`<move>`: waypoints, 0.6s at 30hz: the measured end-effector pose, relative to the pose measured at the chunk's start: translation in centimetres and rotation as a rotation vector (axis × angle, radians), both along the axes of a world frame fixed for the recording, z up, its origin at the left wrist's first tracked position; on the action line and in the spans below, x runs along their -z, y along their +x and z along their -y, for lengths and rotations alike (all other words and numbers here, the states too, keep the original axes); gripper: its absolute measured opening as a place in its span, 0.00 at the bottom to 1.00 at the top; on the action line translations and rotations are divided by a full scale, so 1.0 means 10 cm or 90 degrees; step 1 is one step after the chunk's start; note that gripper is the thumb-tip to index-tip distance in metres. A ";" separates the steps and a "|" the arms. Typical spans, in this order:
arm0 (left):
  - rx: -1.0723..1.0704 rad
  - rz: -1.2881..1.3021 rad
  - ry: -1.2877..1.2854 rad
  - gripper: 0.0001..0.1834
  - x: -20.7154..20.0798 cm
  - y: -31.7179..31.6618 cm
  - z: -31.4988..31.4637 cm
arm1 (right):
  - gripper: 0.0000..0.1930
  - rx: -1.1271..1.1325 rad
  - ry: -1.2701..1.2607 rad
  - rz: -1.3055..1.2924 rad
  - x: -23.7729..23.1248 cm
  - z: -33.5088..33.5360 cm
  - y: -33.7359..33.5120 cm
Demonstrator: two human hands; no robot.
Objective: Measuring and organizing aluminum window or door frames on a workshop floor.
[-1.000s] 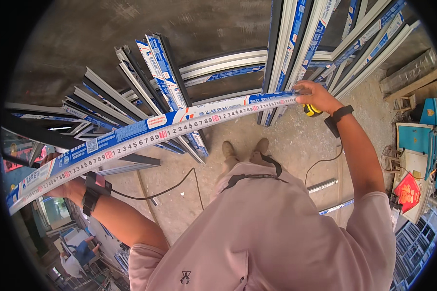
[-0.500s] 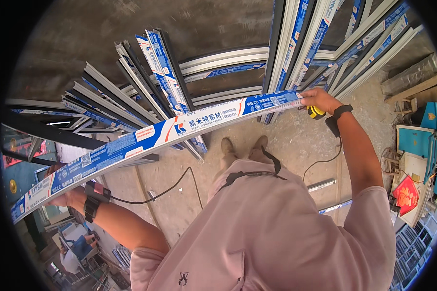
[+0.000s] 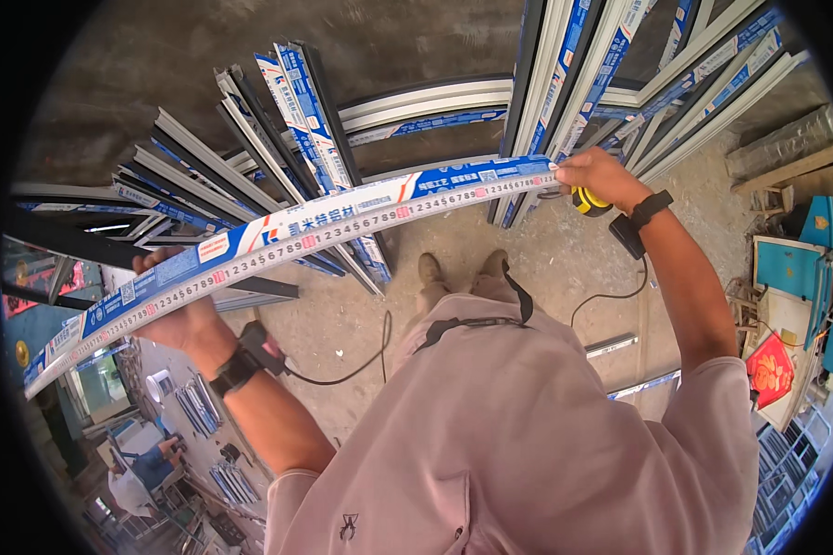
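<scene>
A long aluminium profile point(image 3: 324, 211) in blue and white printed film stretches across in front of me, its left end lower in the picture. Along its near side runs a white strip with a measuring scale point(image 3: 361, 225); whether this is a tape blade or print I cannot tell. My left hand point(image 3: 183, 319) is wrapped round the profile from below, with fingertips showing over the far edge. At the right end, my right hand point(image 3: 603, 176) pinches the profile. A yellow and black tape measure point(image 3: 590, 202) is just beneath that hand, partly covered by it.
Several film-covered profiles point(image 3: 315, 129) and frames point(image 3: 555, 92) lean against the dark wall ahead. A teal and white machine point(image 3: 791, 268) stands at the right, with a red sheet point(image 3: 770, 375) near it. Short offcuts point(image 3: 611, 345) lie on the floor. A person point(image 3: 134, 486) is at the far lower left.
My left hand has shifted rightward and up in the picture. The profile has turned so its scaled side now shows, and its right end has moved slightly left with my right hand.
</scene>
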State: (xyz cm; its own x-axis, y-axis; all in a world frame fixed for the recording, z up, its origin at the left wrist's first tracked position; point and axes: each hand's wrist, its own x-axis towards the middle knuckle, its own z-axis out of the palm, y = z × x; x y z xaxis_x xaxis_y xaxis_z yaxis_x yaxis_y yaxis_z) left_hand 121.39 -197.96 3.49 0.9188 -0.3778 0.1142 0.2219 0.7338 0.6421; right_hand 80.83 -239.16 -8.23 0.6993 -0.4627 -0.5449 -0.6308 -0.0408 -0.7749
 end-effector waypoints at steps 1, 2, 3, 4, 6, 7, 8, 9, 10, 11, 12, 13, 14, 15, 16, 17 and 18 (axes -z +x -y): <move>-0.052 -0.026 0.013 0.44 0.13 0.08 -0.11 | 0.14 -0.013 -0.013 0.001 -0.08 -0.05 0.05; -0.103 -0.055 0.024 0.41 0.12 0.06 -0.07 | 0.14 -0.010 -0.013 -0.002 -0.13 -0.09 0.07; -0.191 -0.074 0.066 0.35 0.11 0.05 0.00 | 0.14 -0.030 -0.005 -0.003 -0.18 -0.11 0.08; -0.278 -0.091 0.109 0.30 0.08 0.04 0.09 | 0.14 -0.048 0.001 -0.004 -0.22 -0.12 0.07; -0.206 -0.107 0.114 0.27 0.16 0.39 -0.28 | 0.15 -0.059 0.024 0.012 -0.32 -0.14 0.12; -0.240 -0.090 0.131 0.26 0.06 0.42 -0.43 | 0.15 -0.116 0.023 -0.005 -0.48 -0.17 0.20; -0.266 -0.076 0.141 0.26 0.07 0.44 -0.45 | 0.15 -0.166 0.016 -0.026 -0.59 -0.19 0.25; -0.304 -0.082 0.166 0.26 0.04 0.39 -0.31 | 0.17 -0.204 -0.010 0.000 -0.66 -0.19 0.25; -0.297 -0.073 0.192 0.25 0.11 0.46 -0.33 | 0.17 -0.193 -0.012 -0.003 -0.67 -0.20 0.23; -0.247 -0.043 0.188 0.25 0.16 0.57 -0.45 | 0.17 -0.205 -0.026 0.014 -0.66 -0.20 0.23; -0.197 -0.013 0.181 0.24 0.29 0.78 -0.72 | 0.17 -0.219 -0.042 0.032 -0.68 -0.21 0.23; -0.086 0.197 0.203 0.23 0.59 1.62 -1.97 | 0.18 -0.250 -0.017 0.045 -0.72 -0.26 0.31; -0.269 0.002 0.318 0.23 0.42 0.84 -0.67 | 0.18 -0.206 -0.027 0.010 -0.66 -0.19 0.19; -0.217 0.017 0.254 0.24 0.40 0.87 -0.87 | 0.17 -0.210 -0.016 0.024 -0.66 -0.20 0.19; -0.160 0.029 0.192 0.24 0.42 0.93 -1.06 | 0.17 -0.211 -0.004 0.034 -0.65 -0.20 0.19; -0.323 -0.033 0.243 0.24 0.26 0.65 -0.65 | 0.17 -0.204 -0.005 0.029 -0.64 -0.19 0.18; -0.251 -0.065 0.153 0.31 0.21 0.73 -0.72 | 0.17 -0.207 -0.007 0.029 -0.67 -0.16 0.15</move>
State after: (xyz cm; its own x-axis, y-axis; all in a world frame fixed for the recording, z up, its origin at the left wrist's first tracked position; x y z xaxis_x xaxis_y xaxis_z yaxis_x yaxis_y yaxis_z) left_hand 128.64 -190.79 1.40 0.9995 -0.0026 -0.0322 0.0271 0.6081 0.7934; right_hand 82.38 -237.53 -1.57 0.8354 -0.2166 -0.5051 -0.5473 -0.2439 -0.8006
